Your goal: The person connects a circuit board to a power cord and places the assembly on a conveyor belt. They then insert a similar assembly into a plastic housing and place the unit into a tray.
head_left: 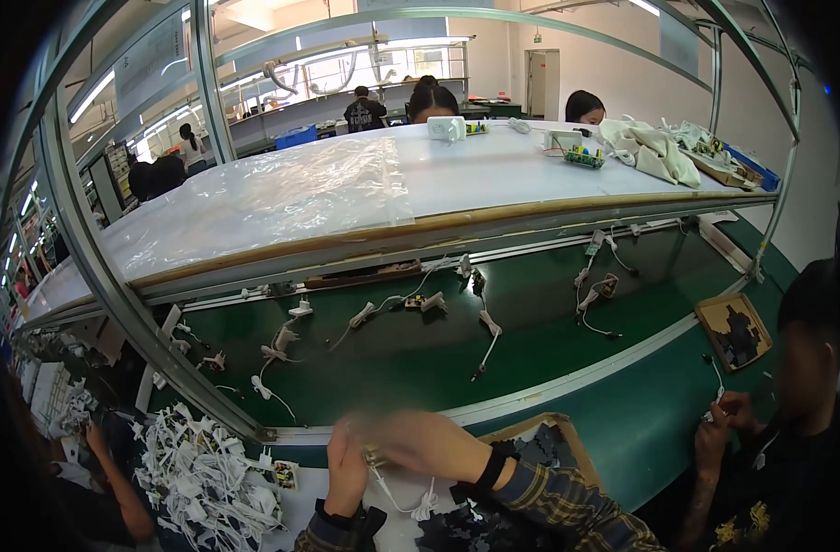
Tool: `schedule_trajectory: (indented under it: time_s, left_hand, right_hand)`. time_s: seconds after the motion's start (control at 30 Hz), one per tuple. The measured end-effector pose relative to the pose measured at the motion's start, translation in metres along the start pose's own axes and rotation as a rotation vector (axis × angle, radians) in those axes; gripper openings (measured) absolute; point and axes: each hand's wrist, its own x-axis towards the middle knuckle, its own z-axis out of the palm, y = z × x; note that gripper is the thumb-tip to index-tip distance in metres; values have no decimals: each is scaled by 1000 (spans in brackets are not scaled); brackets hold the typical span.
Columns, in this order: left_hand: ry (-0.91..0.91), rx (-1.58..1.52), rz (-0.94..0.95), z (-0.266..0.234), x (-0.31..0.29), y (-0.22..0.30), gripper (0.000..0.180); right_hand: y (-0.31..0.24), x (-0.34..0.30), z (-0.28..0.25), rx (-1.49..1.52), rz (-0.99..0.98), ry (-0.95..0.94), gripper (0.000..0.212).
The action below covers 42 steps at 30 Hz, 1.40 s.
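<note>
My left hand is closed on a small circuit board, which shows only partly between my hands. From the board a white cable runs down to a bundled coil on the work surface. My right hand reaches across from the right, close against the board; its fingers are blurred, so their grip does not show. Below my right forearm lie several flat black pieces. More dark pieces fill a cardboard box beside that arm.
A tangled heap of white cables and adapters sits at my left. Ahead, a green conveyor belt carries several boards with cables, under a white shelf with plastic sheeting. Co-workers sit both sides; one person's hands hold a cable.
</note>
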Motion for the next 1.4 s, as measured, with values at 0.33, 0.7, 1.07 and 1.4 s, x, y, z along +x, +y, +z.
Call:
schedule_trajectory:
  time_s: [0.33,0.7,1.07,1.4]
  left_hand:
    - [-75,-1,16,3,-3,-12,40]
    - [-111,-127,-90,5,-6,-17,44]
    - [-173,-132,-174,12,-8,14,45]
    - [-194,-10,-76,9,-9,4,43]
  right_hand:
    - [-7,2,-4,-80,-98,122,25]
    - [2,1,6,-207,-67,31,20]
    - [9,0,-1,190,97,208,18]
    - [5,-3,4,63,68,190,13]
